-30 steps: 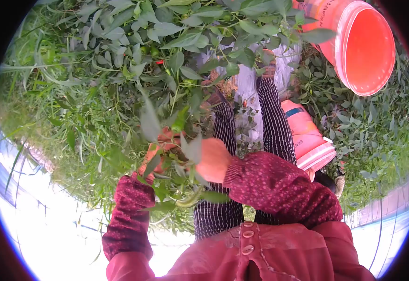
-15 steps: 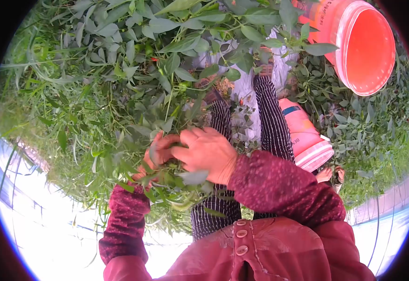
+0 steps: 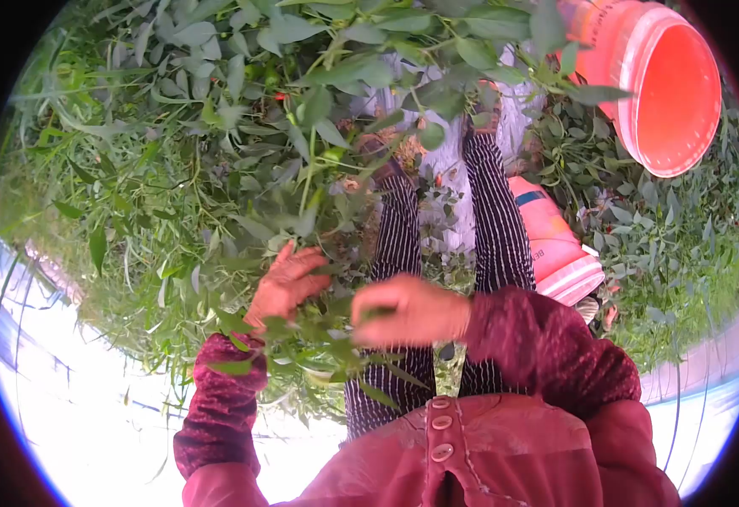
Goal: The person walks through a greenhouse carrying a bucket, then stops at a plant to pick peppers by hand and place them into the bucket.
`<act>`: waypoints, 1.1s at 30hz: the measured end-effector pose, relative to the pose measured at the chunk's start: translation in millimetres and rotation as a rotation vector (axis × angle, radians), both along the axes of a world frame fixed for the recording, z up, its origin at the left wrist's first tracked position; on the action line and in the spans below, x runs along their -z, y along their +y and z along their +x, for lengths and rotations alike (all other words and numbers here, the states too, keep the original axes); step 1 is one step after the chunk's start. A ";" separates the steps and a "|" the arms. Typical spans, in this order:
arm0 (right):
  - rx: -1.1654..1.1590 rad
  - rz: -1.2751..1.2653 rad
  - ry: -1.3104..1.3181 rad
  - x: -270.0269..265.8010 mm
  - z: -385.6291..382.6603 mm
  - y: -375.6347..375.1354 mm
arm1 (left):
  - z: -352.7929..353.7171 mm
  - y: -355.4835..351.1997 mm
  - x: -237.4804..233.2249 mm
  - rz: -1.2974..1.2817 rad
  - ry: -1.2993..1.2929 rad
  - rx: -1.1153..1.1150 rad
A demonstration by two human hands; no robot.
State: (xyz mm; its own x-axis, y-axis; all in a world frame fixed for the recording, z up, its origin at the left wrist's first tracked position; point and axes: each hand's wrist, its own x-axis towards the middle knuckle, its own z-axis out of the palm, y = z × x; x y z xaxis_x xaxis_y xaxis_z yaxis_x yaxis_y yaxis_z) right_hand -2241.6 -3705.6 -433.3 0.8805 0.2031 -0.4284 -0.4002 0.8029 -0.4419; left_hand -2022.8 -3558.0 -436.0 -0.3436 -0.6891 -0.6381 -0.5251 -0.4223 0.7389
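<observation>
My left hand [image 3: 289, 283] is among the leaves of a pepper plant [image 3: 306, 334], its fingers stretched out and slightly bent. Its thumb and lower palm are partly hidden by leaves. My right hand [image 3: 412, 311] is just right of that plant, in front of my striped trouser legs, and blurred by motion. Its fingers are curled in; something dark green shows by the fingertips, too smeared to name. Green peppers [image 3: 333, 155] and a small red pepper [image 3: 281, 96] hang in the foliage further out.
A red bucket [image 3: 627, 93] lies tipped at the upper right, its mouth towards me. Another pinkish-red bucket [image 3: 547, 237] stands beside my right leg. Pale plastic sheeting [image 3: 446, 182] covers the ground between plant rows. Another person's hand [image 3: 610, 317] shows at the right.
My right hand has moved right, away from my left hand, where the two were together among the leaves. My left hand has stayed near the same spot, its fingers now straighter.
</observation>
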 end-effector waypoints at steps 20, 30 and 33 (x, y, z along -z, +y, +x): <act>-0.943 -1.304 -0.306 176.2 97.3 86.8 | -39.6 26.9 -2.9 -0.255 -0.021 0.371; -0.819 -1.048 0.158 134.1 97.1 35.2 | -48.1 20.1 -0.6 -0.266 -0.034 0.376; -1.184 -1.133 -0.084 135.2 93.8 29.7 | -56.2 18.4 2.4 -0.272 -0.009 0.367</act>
State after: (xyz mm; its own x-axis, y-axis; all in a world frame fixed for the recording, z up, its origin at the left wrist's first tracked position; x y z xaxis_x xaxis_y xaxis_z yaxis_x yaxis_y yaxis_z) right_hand -2147.9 -3675.8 -568.5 0.4996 0.3754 -0.7807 -0.4654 -0.6439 -0.6074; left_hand -2079.0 -3539.6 -438.5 -0.5917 -0.6654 -0.4552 -0.6109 0.0017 0.7917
